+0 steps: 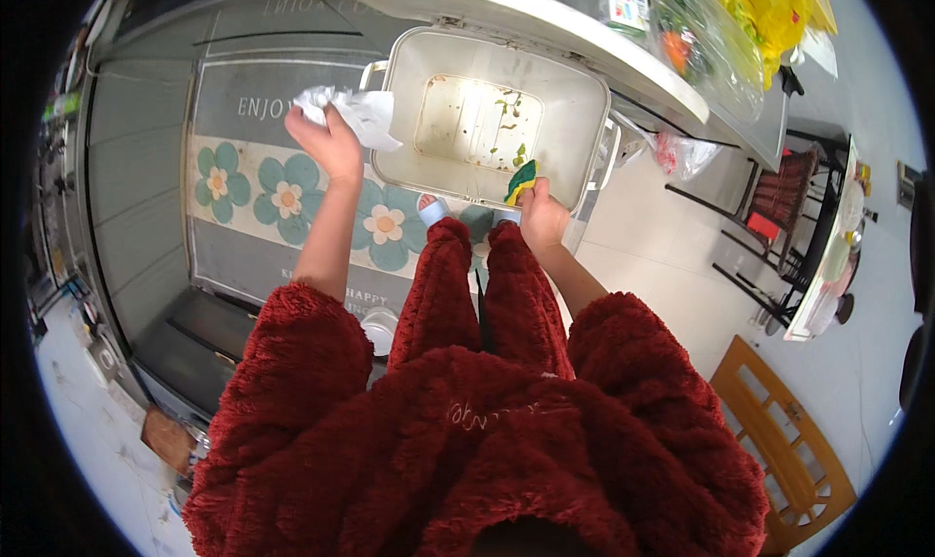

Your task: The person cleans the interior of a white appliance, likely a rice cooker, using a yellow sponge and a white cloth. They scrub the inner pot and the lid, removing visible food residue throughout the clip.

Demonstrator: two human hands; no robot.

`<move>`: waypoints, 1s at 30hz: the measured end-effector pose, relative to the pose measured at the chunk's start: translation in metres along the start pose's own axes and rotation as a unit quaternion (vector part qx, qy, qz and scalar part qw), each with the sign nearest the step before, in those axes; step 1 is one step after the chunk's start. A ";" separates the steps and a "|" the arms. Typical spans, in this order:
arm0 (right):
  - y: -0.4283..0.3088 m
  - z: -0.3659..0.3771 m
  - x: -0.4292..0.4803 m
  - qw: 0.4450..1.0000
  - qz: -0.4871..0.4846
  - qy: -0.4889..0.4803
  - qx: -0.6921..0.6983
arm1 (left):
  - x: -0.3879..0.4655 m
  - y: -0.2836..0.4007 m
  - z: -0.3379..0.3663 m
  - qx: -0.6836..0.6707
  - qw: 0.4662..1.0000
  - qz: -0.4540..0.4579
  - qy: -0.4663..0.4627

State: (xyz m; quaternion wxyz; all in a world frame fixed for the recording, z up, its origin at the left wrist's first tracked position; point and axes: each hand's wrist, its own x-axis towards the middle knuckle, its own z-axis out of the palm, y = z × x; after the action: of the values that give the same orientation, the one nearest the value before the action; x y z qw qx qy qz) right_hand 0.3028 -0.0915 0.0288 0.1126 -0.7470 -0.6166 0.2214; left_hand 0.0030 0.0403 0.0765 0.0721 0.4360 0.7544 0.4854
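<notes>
A large white plastic bin (584, 119) stands in front of me with its lid (511, 2) raised on the far side. Green leafy scraps (520, 155) and small brown bits lie on its floor. My left hand (329, 137), beyond the bin's left side, holds crumpled white paper or tissue (372, 115). My right hand (544, 217) is at the bin's near rim, towards the right. Between its thumb and fingers is a green and yellow scouring sponge (522, 181), over the inside edge of the bin.
A floor mat with flowers (285, 199) lies under the bin and my feet. A white container (380, 330) stands near my left leg. Plastic bags with produce (701, 38) rest on a surface at upper right. Right are chairs (781, 206) and a wooden chair back (781, 440).
</notes>
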 end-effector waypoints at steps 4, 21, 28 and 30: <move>-0.005 -0.003 0.002 0.998 0.039 -0.018 0.046 | 0.017 -0.007 0.005 0.079 0.986 0.147 -0.018; -0.009 0.018 0.240 0.702 0.359 0.142 0.599 | 0.052 -0.028 0.051 0.130 0.991 0.011 -0.031; -0.100 0.075 0.242 0.740 0.311 0.061 0.594 | 0.067 -0.033 0.035 0.198 0.967 0.145 -0.068; -0.094 0.075 0.237 0.750 0.295 0.025 0.591 | 0.049 -0.032 0.045 0.216 0.958 0.100 -0.159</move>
State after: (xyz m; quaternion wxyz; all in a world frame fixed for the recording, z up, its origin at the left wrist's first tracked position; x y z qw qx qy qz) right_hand 0.2193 0.1511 -0.0407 0.4764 -0.6815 -0.1083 0.5448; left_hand -0.0218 0.1017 0.0434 0.0458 0.5859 0.7727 0.2399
